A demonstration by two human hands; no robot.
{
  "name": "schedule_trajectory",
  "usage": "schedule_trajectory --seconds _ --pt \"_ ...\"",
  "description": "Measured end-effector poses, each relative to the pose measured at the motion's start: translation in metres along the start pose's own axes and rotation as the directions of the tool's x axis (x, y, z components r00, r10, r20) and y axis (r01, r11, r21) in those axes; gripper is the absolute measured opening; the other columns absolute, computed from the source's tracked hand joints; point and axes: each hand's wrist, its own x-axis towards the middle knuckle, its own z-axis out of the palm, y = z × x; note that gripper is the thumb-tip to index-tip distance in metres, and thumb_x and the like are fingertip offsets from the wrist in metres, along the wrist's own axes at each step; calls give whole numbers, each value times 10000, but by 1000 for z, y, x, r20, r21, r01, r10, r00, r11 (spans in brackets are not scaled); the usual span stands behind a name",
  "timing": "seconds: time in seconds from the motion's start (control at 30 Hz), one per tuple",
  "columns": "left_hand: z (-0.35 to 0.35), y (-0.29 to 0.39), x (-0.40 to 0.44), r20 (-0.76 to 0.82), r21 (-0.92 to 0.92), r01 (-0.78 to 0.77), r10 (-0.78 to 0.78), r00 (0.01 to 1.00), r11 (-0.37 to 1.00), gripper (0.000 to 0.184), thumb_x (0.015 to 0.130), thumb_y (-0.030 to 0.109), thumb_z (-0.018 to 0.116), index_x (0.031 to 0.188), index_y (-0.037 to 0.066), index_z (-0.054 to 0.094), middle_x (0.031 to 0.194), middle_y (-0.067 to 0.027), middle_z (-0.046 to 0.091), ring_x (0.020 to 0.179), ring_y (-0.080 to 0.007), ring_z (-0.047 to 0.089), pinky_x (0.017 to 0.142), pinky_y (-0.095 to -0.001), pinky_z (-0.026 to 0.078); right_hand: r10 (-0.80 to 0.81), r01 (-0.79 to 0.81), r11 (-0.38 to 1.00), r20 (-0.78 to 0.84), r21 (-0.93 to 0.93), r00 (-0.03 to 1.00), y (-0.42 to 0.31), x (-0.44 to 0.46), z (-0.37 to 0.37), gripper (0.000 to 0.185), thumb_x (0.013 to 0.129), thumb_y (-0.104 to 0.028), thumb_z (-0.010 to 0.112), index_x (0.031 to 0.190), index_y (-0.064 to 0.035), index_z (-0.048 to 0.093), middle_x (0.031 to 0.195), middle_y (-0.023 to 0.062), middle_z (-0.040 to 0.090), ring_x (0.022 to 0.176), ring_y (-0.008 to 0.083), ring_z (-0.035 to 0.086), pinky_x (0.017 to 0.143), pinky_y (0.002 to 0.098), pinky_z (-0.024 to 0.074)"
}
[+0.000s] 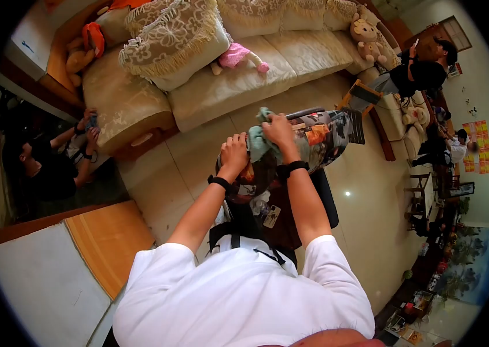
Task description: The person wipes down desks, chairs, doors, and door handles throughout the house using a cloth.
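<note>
A curved, dark object with a colourful printed pattern (317,135) is in front of me; I cannot tell its kind. A pale green cloth (260,144) lies bunched against its near edge. My right hand (279,132) is closed on that cloth and presses it to the printed surface. Just left of it, my left hand (234,153) has its fingers curled over the object's edge, touching the cloth's side. The underside of both hands is hidden. A black band is on each wrist.
A beige sofa (227,87) with fringed cushions (178,43) runs along the far side. Below my hands lies a phone (271,216). A wooden-edged cabinet (108,240) stands at left. A person (424,69) stands at right; another person (48,156) appears at left.
</note>
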Motion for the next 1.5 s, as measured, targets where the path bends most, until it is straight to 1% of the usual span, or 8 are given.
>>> schedule_trajectory --seconds 0.2,0.43,0.57,0.7,0.9,1.1,1.3,1.5 --pt "3 -17 -7 29 18 -10 9 1000 1000 378 753 76 645 1129 62 599 1003 -98 616 964 -307 602 806 -421 497 -207 210 978 132 -8 969 -27 -22 2 350 790 -267 611 1075 -80 692 1062 203 583 967 410 598 866 485 490" --pt "-1 -4 -7 -166 -102 102 -118 979 990 528 794 526 666 1057 68 657 961 -96 641 923 -292 612 792 -420 500 70 -93 988 -173 -127 982 70 23 -34 381 824 -247 541 1142 -83 672 1102 239 588 1000 410 606 873 505 492" --pt "2 -6 -4 -231 -131 60 -89 969 990 462 794 491 681 987 74 644 922 -94 629 903 -283 603 783 -416 490 108 -119 988 -103 -102 989 30 12 -17 425 808 -291 559 1126 -33 672 1110 254 626 1026 406 609 927 468 474" --pt "9 -12 -1 -206 -150 35 -66 976 988 420 722 325 755 1028 73 616 932 -90 613 921 -294 601 787 -417 485 -66 103 966 -159 236 985 -2 -16 26 378 787 -292 550 1024 -43 705 1065 245 636 977 418 612 875 490 484" --pt "14 -16 -4 -182 -131 -8 -17 983 991 345 730 171 696 1053 90 605 955 -100 607 954 -311 592 797 -420 489 -344 352 932 -97 83 934 5 -75 9 270 772 -154 648 1022 -55 676 1129 212 594 976 422 602 846 485 495" --pt "9 -13 -4 -161 -205 21 -55 985 978 411 720 273 786 1053 92 627 1001 -100 619 955 -304 598 831 -415 493 -172 194 979 -274 55 946 58 -45 -8 273 807 -185 636 1029 -33 684 1104 220 602 989 418 583 843 478 485" --pt "-9 -3 -22 -255 -217 -65 7 967 974 640 727 48 684 1333 120 492 1192 -104 557 1088 -327 540 914 -442 447 12 35 988 -304 150 953 21 -75 22 381 810 -228 611 1135 -33 655 1228 188 563 1047 415 580 885 482 478" --pt "-35 -9 -102 -148 -267 -358 329 933 895 841 736 90 714 1480 188 335 1461 -132 364 1379 -351 313 1097 -519 282 -73 63 914 11 400 997 10 -151 20 406 816 -214 615 1169 -12 627 1285 169 525 1061 405 584 894 464 487"
